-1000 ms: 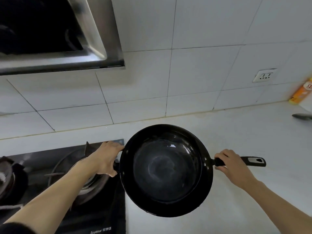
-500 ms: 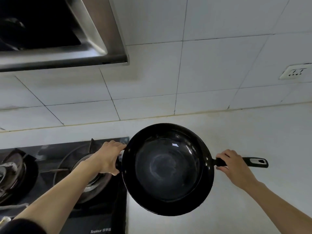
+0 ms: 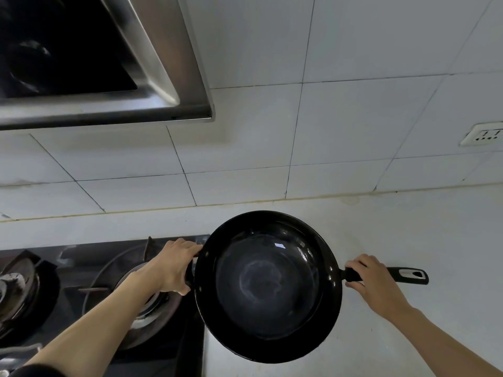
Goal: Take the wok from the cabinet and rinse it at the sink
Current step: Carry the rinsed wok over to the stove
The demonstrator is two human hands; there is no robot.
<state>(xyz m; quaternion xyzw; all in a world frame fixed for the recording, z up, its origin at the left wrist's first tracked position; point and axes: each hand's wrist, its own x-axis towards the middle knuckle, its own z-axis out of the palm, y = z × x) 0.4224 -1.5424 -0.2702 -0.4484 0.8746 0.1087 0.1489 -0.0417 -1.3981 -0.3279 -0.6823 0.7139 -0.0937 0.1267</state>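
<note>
I hold a black wok [image 3: 268,287] level in the air in front of me, over the right edge of the stove and the white counter. Its inside is dark and shiny, with a pale ring mark at the bottom. My left hand [image 3: 171,266] grips the small side handle on the wok's left rim. On the right, my right hand [image 3: 374,282] grips the long black handle [image 3: 408,276] near the rim. The handle's end with its hanging hole sticks out past my fingers.
A black glass gas stove [image 3: 81,289] with two burners lies at the lower left. A steel range hood [image 3: 109,77] hangs above it. White wall tiles run behind the white counter [image 3: 408,227]. A wall socket [image 3: 483,134] sits at the right edge.
The view has swung left: the socket slid to the right edge, and the orange bottle and utensil on the right have left the frame. The wok stays held in both hands.
</note>
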